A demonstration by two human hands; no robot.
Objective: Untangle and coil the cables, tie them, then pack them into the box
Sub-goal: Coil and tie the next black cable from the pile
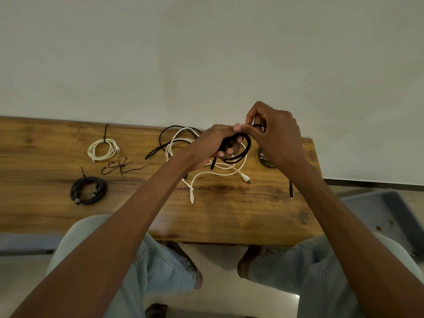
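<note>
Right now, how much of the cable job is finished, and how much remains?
Done: a white coil and a black coil lie tied on the table. In hand: the left hand grips a black cable wound in loops, and the right hand pinches its end. Left: the loose white cables, another black cable, spare ties. No box is clearly in view, so nothing is packed.

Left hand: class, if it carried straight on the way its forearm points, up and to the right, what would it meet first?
The left hand already grips the black cable coil; just beyond it is the right hand, pinching the same cable's end. So likely the right hand's fingers, though depth is unclear.
</note>
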